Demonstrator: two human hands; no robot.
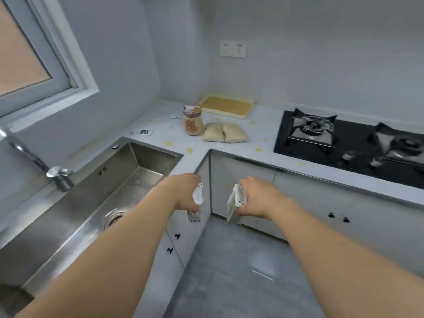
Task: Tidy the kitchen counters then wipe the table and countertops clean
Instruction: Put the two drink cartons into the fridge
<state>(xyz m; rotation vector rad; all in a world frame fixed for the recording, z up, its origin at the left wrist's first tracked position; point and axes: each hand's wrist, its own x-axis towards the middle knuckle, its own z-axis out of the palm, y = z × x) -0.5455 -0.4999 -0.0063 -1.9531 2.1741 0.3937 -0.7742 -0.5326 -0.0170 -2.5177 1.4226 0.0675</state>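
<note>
White countertop [250, 143] with yellow spots lies beyond both grips | left hand [187, 193] curls round small white packet [197, 196] | right hand [257, 197] pinches flat white sachet [234, 203] | clear glass jar [193, 120] and beige dough bag [224, 133] far beyond hands.

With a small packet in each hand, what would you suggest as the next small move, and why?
Probably carry both packets away from the counter and put them down or bin them. The left hand grips one white packet and the right hand another packet, so neither is free, while the jar, dough bag and tray wait on the stained countertop.
</note>
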